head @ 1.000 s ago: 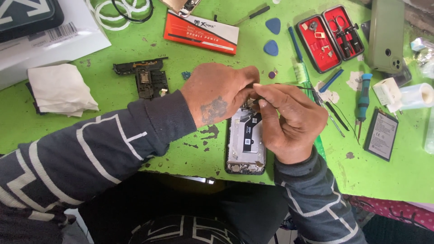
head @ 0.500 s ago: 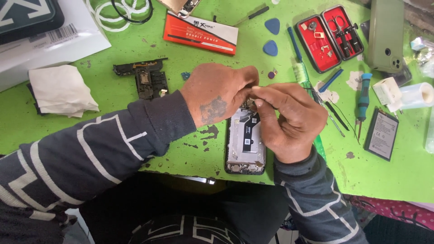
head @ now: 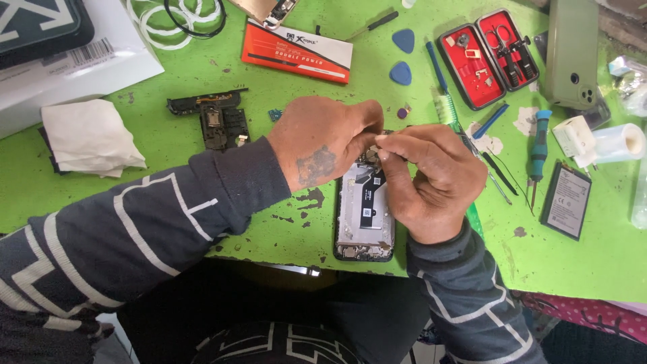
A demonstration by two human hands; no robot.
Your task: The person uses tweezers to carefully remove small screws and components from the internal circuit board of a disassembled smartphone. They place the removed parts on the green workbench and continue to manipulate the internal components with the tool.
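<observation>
Nearest us, the opened phone [head: 364, 214] lies flat at the mat's [head: 283, 216] front edge, probably so its insides face up, and we've got our left hand [head: 322, 141] and right hand [head: 431, 180] curled together over its top end, fingertips pinched on something too small to make out. Past them sit 2 blue picks [head: 402, 55], the red toolkit [head: 486, 55] and a green phone [head: 571, 52], all within reach.

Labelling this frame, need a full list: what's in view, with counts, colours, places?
phone: 1, opened, grey inside, near edge, under hands
board: 1, black, left of hands
tissue: 1, white, far left
box: 1, white, top left
packet: 1, orange, top centre
picks: 2, blue, top centre
tool case: 1, red, open, top right
back cover: 1, green, top right
screwdriver: 1, teal, right
battery: 1, black, right
table: 1, green
left hand: over phone top
right hand: fingertips meet left's
</observation>
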